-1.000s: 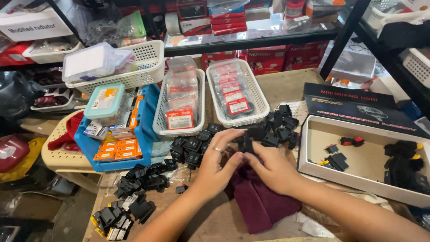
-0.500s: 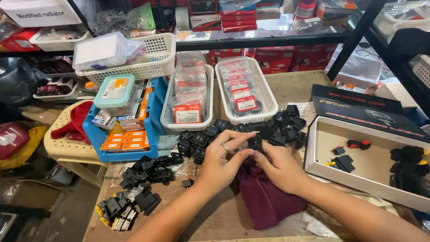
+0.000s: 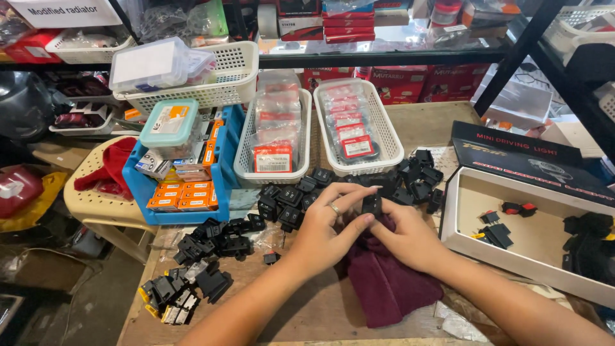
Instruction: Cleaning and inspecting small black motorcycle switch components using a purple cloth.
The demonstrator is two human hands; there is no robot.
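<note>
My left hand (image 3: 323, 234) and my right hand (image 3: 410, 237) meet over the middle of a wooden table (image 3: 307, 314), both pinching one small black switch part (image 3: 371, 205) between thumb and fingers. There is a ring on a left-hand finger. A dark maroon cloth (image 3: 387, 285) lies under the right hand. A heap of similar black parts (image 3: 291, 198) spreads just beyond my fingers, and more of them (image 3: 205, 247) trail off to the left.
Two white baskets (image 3: 304, 125) of bagged red-labelled parts stand behind. A blue bin (image 3: 138, 182) with orange boxes sits left on a cream stool (image 3: 90, 205). An open white box (image 3: 544, 221) with a few parts lies right, its black lid (image 3: 532, 157) beyond. Shelves rise at the back.
The view has shifted slightly and come closer. Both hands stay together on the black part over the cloth, turning it a little between the fingers.
</note>
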